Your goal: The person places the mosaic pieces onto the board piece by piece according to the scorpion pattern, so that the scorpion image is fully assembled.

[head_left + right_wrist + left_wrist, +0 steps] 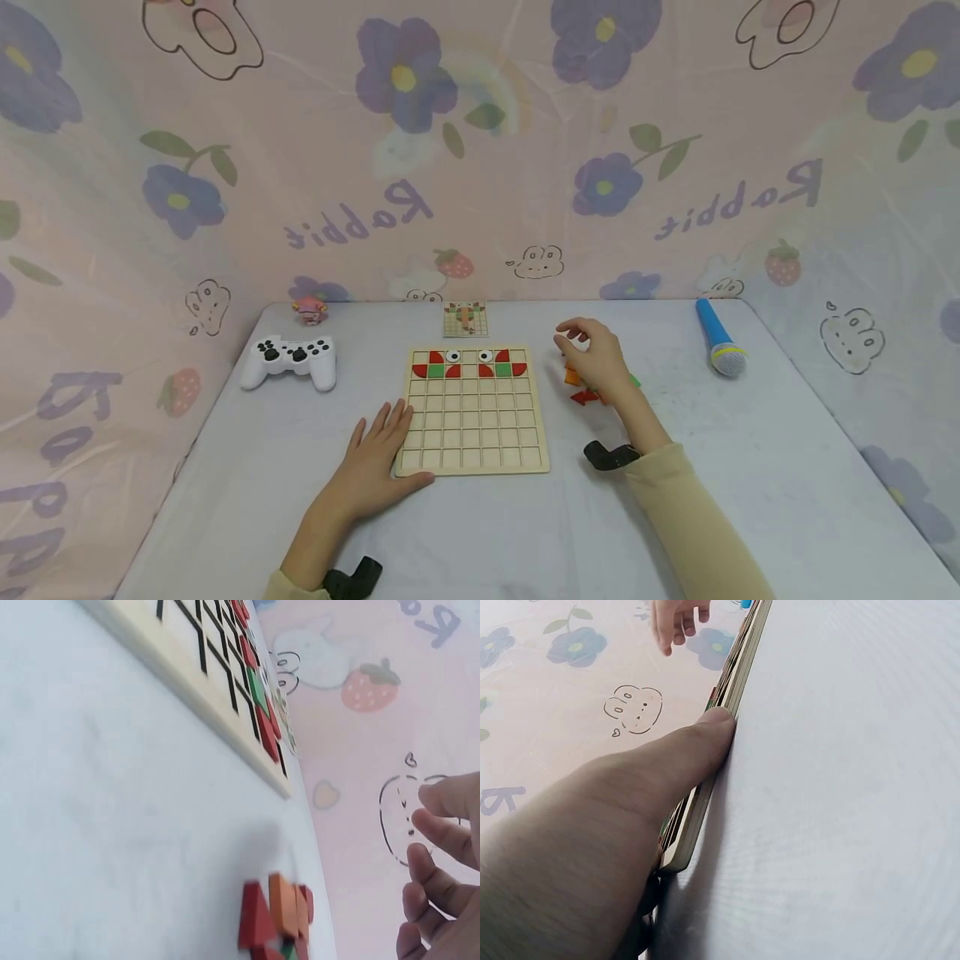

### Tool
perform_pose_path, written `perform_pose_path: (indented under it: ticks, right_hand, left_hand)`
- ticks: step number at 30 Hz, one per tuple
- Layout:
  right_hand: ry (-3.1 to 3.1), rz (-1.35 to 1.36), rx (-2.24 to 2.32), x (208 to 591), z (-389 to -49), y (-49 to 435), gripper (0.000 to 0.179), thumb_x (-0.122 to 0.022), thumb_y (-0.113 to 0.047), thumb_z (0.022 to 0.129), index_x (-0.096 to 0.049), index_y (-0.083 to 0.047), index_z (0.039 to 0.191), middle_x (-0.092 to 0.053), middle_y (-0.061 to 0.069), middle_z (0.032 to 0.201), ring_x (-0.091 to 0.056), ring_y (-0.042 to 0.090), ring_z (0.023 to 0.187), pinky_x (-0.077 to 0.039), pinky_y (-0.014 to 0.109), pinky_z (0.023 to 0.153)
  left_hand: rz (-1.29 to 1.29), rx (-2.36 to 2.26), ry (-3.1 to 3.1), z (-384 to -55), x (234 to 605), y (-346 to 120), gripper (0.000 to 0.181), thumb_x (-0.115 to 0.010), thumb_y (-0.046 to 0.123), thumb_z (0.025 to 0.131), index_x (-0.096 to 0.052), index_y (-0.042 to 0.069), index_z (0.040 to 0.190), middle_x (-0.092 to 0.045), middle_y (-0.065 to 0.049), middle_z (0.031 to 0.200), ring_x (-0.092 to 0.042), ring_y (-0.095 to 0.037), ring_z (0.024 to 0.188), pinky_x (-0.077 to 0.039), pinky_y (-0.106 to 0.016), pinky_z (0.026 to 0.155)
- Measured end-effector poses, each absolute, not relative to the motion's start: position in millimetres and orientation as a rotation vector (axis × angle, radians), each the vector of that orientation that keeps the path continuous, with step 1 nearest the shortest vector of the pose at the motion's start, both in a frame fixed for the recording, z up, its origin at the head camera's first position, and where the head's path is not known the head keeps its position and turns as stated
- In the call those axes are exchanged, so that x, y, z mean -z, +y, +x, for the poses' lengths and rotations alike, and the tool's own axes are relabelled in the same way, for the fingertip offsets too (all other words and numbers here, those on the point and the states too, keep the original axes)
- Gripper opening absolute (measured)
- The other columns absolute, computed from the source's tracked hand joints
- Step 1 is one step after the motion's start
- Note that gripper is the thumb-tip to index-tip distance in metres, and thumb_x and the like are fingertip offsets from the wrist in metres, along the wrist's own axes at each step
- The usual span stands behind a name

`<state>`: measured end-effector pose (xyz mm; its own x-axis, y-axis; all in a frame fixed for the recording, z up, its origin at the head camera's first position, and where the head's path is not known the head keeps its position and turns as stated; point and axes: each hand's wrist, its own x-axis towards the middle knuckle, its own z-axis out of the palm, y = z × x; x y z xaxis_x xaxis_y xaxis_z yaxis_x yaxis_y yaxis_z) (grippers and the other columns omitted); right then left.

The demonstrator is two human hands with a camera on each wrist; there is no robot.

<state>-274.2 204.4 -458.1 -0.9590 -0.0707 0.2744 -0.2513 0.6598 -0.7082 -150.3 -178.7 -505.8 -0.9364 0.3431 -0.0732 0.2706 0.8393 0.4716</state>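
The step in hand seems to be choosing one of the loose pieces for the board; the right hand hangs over the little pile, its fingers loosely bent and apart, with nothing seen between the tips; the left hand is spread along the left edge of the board, thumb reaching to the near edge, which likely steadies it.

The board lies flat at about the middle of the tabletop; it is nearly square, so it has no clear long axis, and its sides run roughly near to far and left to right; its two far rows bear red pieces, green pieces and two eye pieces, laid in mirrored groups left and right of a bare middle column; the nearer rows are bare.

The pile sits just right of the board, orange, red and green, partly hidden by the right hand; which way each piece points is too small to tell; a card with a small printed pattern lies beyond the far edge, and the layout appears to follow it; the next move probably calls for thumb and fingertips to pinch one piece, then turn it to fit its square.
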Motion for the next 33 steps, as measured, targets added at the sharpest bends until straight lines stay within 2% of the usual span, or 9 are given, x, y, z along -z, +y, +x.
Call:
perform_pose_path:
  ticks: [9,19,27,33]
  right_hand:
    - [-2.695,0.167,-1.152,464,-263,236,0.031,-0.066,-0.024,0.105,-0.072,-0.002,0.126,-0.066,0.018,0.112,-0.055,0.035,0.106,-0.046,0.045,0.089]
    - [-2.807,0.184,-1.139,483,-259,258,0.027,-0.072,-0.023,0.102,-0.076,-0.006,0.121,-0.065,0.018,0.119,-0.054,0.034,0.107,-0.048,0.044,0.088]
    - [-2.836,0.417,-1.101,497,-258,281,0.017,-0.08,-0.015,0.093,-0.08,-0.008,0.108,-0.07,0.01,0.104,-0.055,0.025,0.094,-0.046,0.041,0.084]
    - [-2.83,0.487,-1.06,507,-257,290,0.018,-0.078,-0.009,0.093,-0.08,-0.009,0.111,-0.072,0.009,0.107,-0.056,0.024,0.096,-0.047,0.042,0.086]
  left_hand:
    - [0.493,-0.697,2.875,-151,506,-179,0.111,-0.07,0.069,0.09,-0.027,0.002,0.167,-0.021,-0.015,0.175,-0.009,-0.037,0.165,-0.004,-0.067,0.129]
    - [0.489,-0.689,2.87,-152,506,-179,0.111,-0.07,0.07,0.09,-0.026,0.002,0.167,-0.02,-0.014,0.175,-0.009,-0.037,0.165,-0.004,-0.067,0.129]
    - [0.489,-0.693,2.86,-154,511,-179,0.112,-0.068,0.072,0.09,-0.025,0.004,0.168,-0.018,-0.013,0.176,-0.006,-0.035,0.165,-0.002,-0.066,0.129]
    - [0.486,-0.693,2.867,-153,511,-181,0.112,-0.069,0.072,0.089,-0.026,0.004,0.168,-0.018,-0.013,0.176,-0.007,-0.035,0.165,-0.002,-0.067,0.129]
